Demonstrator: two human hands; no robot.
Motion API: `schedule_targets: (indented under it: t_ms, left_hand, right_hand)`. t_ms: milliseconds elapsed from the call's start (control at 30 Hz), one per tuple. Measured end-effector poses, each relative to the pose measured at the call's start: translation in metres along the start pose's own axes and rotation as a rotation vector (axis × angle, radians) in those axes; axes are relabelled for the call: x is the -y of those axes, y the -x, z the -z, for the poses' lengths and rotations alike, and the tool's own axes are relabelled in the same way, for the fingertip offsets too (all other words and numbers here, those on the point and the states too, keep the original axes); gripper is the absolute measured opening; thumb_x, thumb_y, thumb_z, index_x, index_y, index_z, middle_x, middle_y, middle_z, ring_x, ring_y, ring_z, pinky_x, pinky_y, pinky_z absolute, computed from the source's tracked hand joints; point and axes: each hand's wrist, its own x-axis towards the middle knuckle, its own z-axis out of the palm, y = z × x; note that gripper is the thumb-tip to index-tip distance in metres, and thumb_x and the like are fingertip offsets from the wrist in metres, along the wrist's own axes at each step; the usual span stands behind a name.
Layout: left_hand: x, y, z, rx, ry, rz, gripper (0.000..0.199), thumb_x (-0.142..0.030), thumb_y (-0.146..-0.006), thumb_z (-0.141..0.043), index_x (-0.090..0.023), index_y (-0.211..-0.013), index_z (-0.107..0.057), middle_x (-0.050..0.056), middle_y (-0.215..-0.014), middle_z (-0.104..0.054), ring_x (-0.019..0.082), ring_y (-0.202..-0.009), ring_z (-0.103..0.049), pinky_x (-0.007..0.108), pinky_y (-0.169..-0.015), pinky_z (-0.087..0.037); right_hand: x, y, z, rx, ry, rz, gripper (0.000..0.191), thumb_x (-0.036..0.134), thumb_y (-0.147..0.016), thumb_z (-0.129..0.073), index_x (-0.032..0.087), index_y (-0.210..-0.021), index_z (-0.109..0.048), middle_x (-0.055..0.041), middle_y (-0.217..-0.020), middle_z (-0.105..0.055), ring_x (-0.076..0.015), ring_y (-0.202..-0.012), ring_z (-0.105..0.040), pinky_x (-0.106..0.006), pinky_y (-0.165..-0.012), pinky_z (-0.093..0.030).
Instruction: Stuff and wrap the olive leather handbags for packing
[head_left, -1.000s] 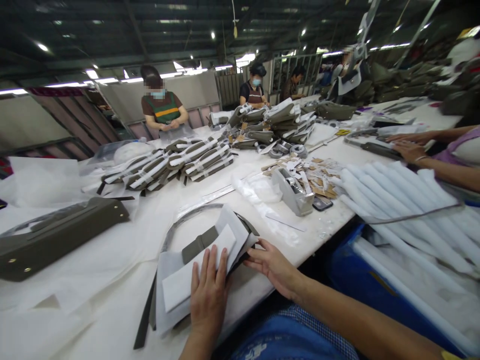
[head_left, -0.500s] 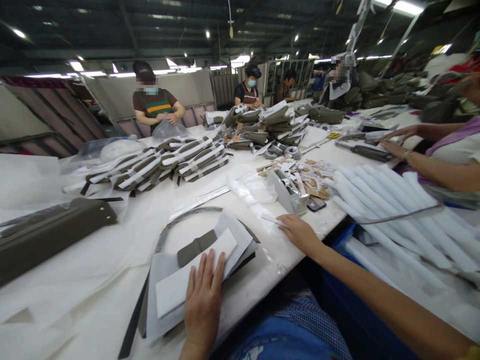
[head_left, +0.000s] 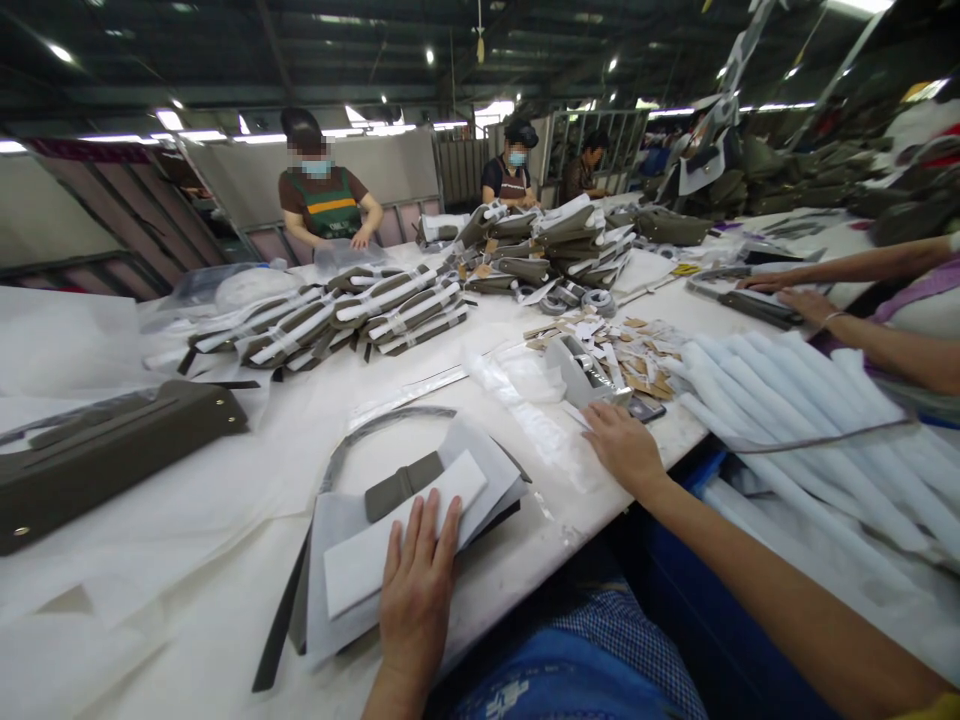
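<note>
My left hand (head_left: 420,585) lies flat with fingers stretched over a white foam strip (head_left: 360,578). Under the strip are pale wrapping sheets (head_left: 457,450) on an olive-grey bag, whose wrapped handle (head_left: 375,425) arches behind. An olive tab (head_left: 403,486) shows beside the foam. My right hand (head_left: 624,450) is closed at the fingertips on a thin pale strip (head_left: 575,415), just in front of a grey tape dispenser (head_left: 589,372). Clear plastic (head_left: 525,405) lies left of that hand.
Wrapped olive bags (head_left: 337,315) are piled across the table. Another bag (head_left: 120,455) lies at left. Paper tags (head_left: 641,350) and a phone (head_left: 646,408) sit past the dispenser. White foam strips (head_left: 795,390) fill the right side, near a co-worker's hands (head_left: 795,300). Other people stand behind.
My right hand has moved slightly forward, closer to the tape dispenser, with the pale strip in its fingers. My left hand stays on the foam. The view has shifted a little.
</note>
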Motion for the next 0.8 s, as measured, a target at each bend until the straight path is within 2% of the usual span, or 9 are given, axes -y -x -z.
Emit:
schedule_targets:
  t_ms: [67, 133, 267, 367, 467, 633, 733, 800]
  left_hand:
    - [0.000, 0.000, 0.000, 0.000, 0.003, 0.002, 0.064, -0.012, -0.096, -0.046, -0.024, -0.155, -0.023, 0.009, -0.156, -0.036, 0.028, -0.143, -0.036, 0.049, -0.117, -0.033]
    - [0.000, -0.001, 0.000, -0.001, 0.008, -0.001, 0.064, -0.012, -0.096, -0.046, -0.024, -0.155, -0.023, 0.009, -0.156, -0.036, 0.028, -0.143, -0.036, 0.049, -0.117, -0.033]
    - [0.000, -0.002, 0.001, -0.024, 0.019, -0.003, 0.063, -0.012, -0.097, -0.044, -0.025, -0.155, -0.022, 0.009, -0.155, -0.038, 0.029, -0.142, -0.037, 0.049, -0.116, -0.034]
    - [0.001, -0.001, 0.000, -0.022, 0.016, 0.002, 0.062, -0.013, -0.097, -0.044, -0.025, -0.155, -0.024, 0.009, -0.155, -0.038, 0.028, -0.142, -0.037, 0.049, -0.116, -0.035]
    - [0.001, 0.001, -0.002, -0.006, 0.009, 0.011, 0.061, -0.015, -0.097, -0.046, -0.025, -0.154, -0.026, 0.008, -0.156, -0.036, 0.028, -0.143, -0.036, 0.049, -0.116, -0.035]
    - [0.002, 0.002, -0.004, -0.002, 0.002, -0.001, 0.062, -0.013, -0.096, -0.046, -0.025, -0.154, -0.026, 0.008, -0.157, -0.034, 0.029, -0.142, -0.037, 0.049, -0.115, -0.036]
    - [0.002, 0.001, -0.003, -0.006, 0.008, 0.007, 0.063, -0.014, -0.096, -0.046, -0.026, -0.154, -0.026, 0.008, -0.156, -0.035, 0.028, -0.142, -0.037, 0.049, -0.115, -0.036]
    - [0.002, 0.000, -0.002, -0.005, 0.020, 0.011, 0.064, -0.013, -0.095, -0.046, -0.025, -0.154, -0.025, 0.008, -0.156, -0.036, 0.028, -0.143, -0.036, 0.049, -0.115, -0.036]
  right_hand:
    - [0.004, 0.002, -0.003, 0.021, -0.104, 0.060, 0.034, 0.026, -0.094, -0.051, 0.017, -0.125, -0.064, -0.0154, -0.131, -0.060, -0.0328, -0.118, -0.053, -0.046, -0.105, -0.040]
    - [0.007, 0.003, -0.010, 0.064, -0.228, 0.071, 0.033, 0.028, -0.093, -0.054, 0.020, -0.124, -0.065, -0.0114, -0.125, -0.064, -0.0287, -0.116, -0.056, -0.042, -0.104, -0.043]
    - [0.005, -0.004, -0.023, 0.093, -0.287, -0.019, 0.026, 0.031, -0.093, -0.053, 0.020, -0.109, -0.070, -0.0071, -0.104, -0.070, -0.0207, -0.092, -0.066, -0.032, -0.083, -0.052]
    - [0.004, -0.011, -0.022, 0.087, -0.265, -0.061, 0.024, 0.032, -0.094, -0.052, 0.020, -0.094, -0.073, -0.0057, -0.091, -0.072, -0.0195, -0.080, -0.066, -0.030, -0.072, -0.051]
    - [0.007, -0.016, -0.013, 0.069, -0.230, -0.051, 0.028, 0.033, -0.095, -0.050, 0.020, -0.089, -0.074, -0.0070, -0.093, -0.074, -0.0233, -0.088, -0.067, -0.033, -0.074, -0.049]
    - [0.019, -0.015, 0.012, 0.034, -0.203, 0.021, 0.029, 0.029, -0.097, -0.047, 0.020, -0.096, -0.074, -0.0094, -0.105, -0.074, -0.0273, -0.103, -0.064, -0.041, -0.093, -0.044]
    - [0.034, 0.001, 0.031, 0.041, -0.253, 0.071, 0.028, 0.028, -0.096, -0.047, 0.021, -0.097, -0.074, -0.0100, -0.111, -0.073, -0.0281, -0.105, -0.064, -0.043, -0.097, -0.043]
    - [0.047, 0.020, 0.044, 0.105, -0.361, 0.122, 0.026, 0.029, -0.094, -0.049, 0.023, -0.094, -0.074, -0.0088, -0.115, -0.071, -0.0277, -0.108, -0.063, -0.043, -0.099, -0.044]
